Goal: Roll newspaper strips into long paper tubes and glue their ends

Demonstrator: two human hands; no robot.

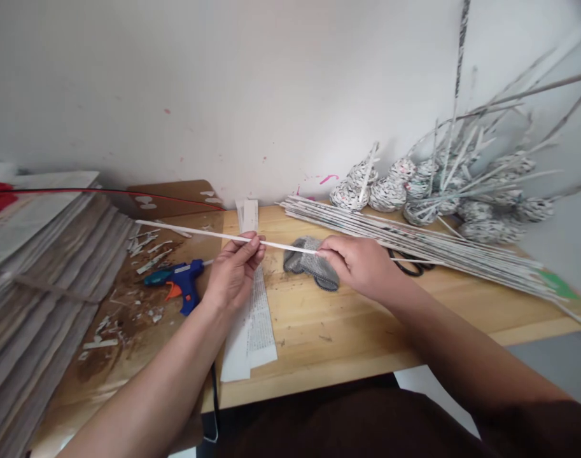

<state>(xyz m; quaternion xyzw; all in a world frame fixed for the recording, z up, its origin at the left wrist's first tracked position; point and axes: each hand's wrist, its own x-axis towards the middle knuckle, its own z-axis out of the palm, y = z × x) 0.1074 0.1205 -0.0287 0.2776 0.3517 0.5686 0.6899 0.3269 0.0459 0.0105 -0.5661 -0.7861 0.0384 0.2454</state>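
A thin white rolled paper stick [199, 233] stretches between my hands above the table. My left hand [237, 264] pinches it near its middle between thumb and fingertips. Farther right, my right hand [354, 261] is closed around the stick, its fingers partly hidden behind the back of the hand. Below and between the hands lies a crumpled grey knitted cloth [312, 262]. Long printed paper strips [261, 324] lie flat under my left hand. A blue glue gun [185, 283] with an orange trigger rests left of that hand.
A tall stack of newspapers [42, 299] stands at the left. Paper scraps [149, 248] litter the brown board. Many paper sticks [405, 238] lie in a bundle at the right, beside black-handled scissors [409, 267]. Woven paper shapes [390, 191] stand against the wall.
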